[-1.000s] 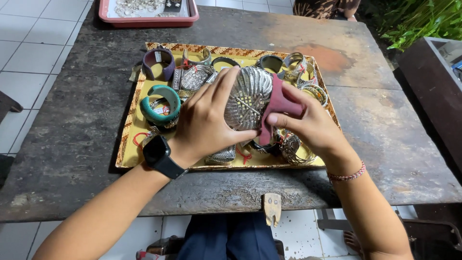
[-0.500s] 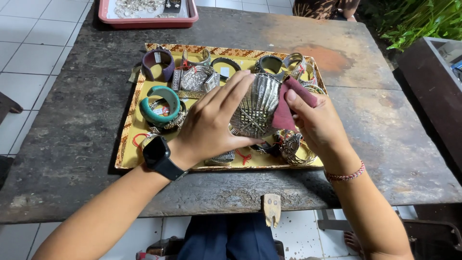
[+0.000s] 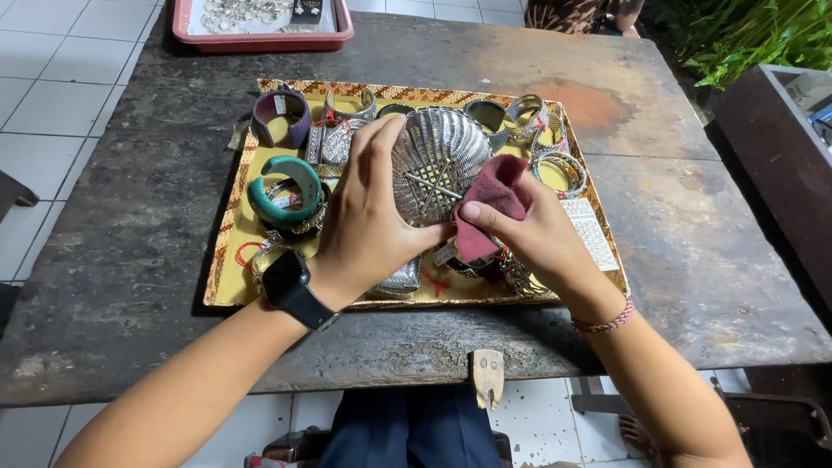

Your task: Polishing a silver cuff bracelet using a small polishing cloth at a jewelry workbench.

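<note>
A dark, weathered bench (image 3: 130, 251) fills the space, and on it sits a yellow tray (image 3: 227, 260) with a patterned border, crowded with bangles. A red tray (image 3: 260, 36) of small silver pieces lies at the far edge. Above the yellow tray the left hand (image 3: 364, 217) holds up a ribbed silver cuff (image 3: 438, 156), its grip closed around the cuff's near side, fingers spread over the top. The right hand (image 3: 542, 238) has its grip pinched shut on a maroon cloth (image 3: 494, 195), pressed against the cuff's right edge. To my eye, polishing goes best here with the cuff braced firmly and the cloth worked along the ridges, not across. A teal bangle (image 3: 286, 192) and a purple bangle (image 3: 279, 117) rest on the tray's left.
</note>
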